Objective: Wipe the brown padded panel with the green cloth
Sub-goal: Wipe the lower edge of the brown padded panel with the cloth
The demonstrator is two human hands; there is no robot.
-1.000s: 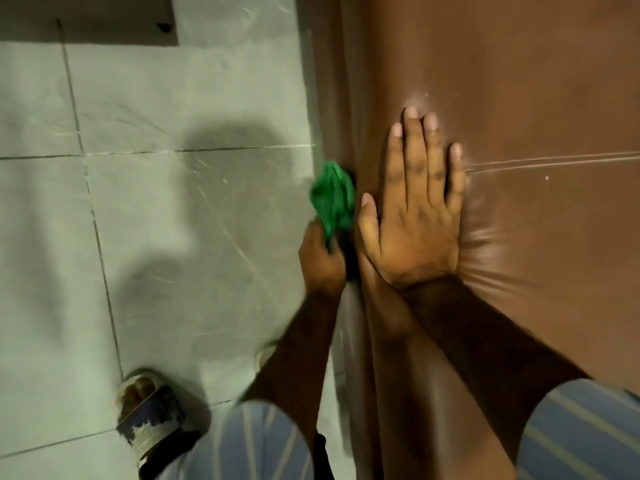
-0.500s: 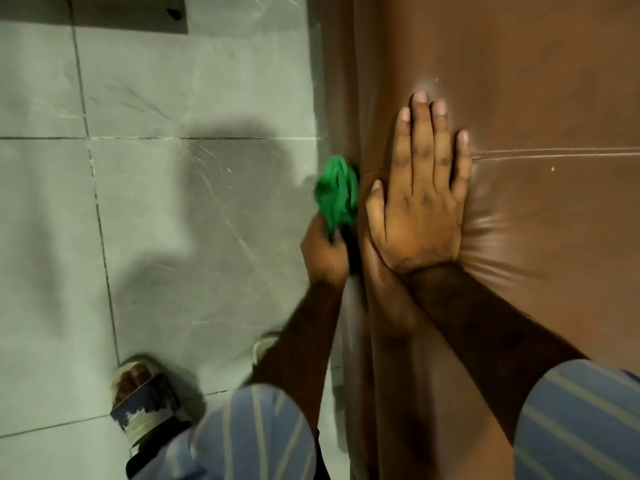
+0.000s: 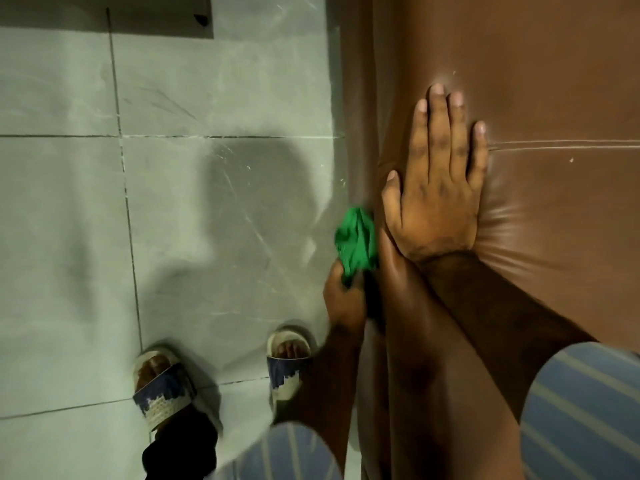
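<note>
The brown padded panel point(image 3: 536, 81) fills the right half of the view, glossy, with a horizontal seam across it. My right hand point(image 3: 436, 188) lies flat on its face, fingers apart and pointing up, and the padding creases around the heel of the hand. My left hand point(image 3: 343, 299) is closed around the bunched green cloth point(image 3: 356, 240), which is pressed against the panel's left side edge just below my right thumb. Most of the left hand's fingers are hidden behind the cloth and the panel edge.
A grey tiled floor point(image 3: 173, 202) with dark grout lines covers the left half. My two feet in slippers point(image 3: 162, 389) point(image 3: 287, 362) stand on it near the panel's edge. A dark rectangular patch point(image 3: 104, 12) lies at the top left.
My left hand and the green cloth have slid down the panel's left edge, from level with my right fingers to below the thumb. The view has tilted down, showing both feet.
</note>
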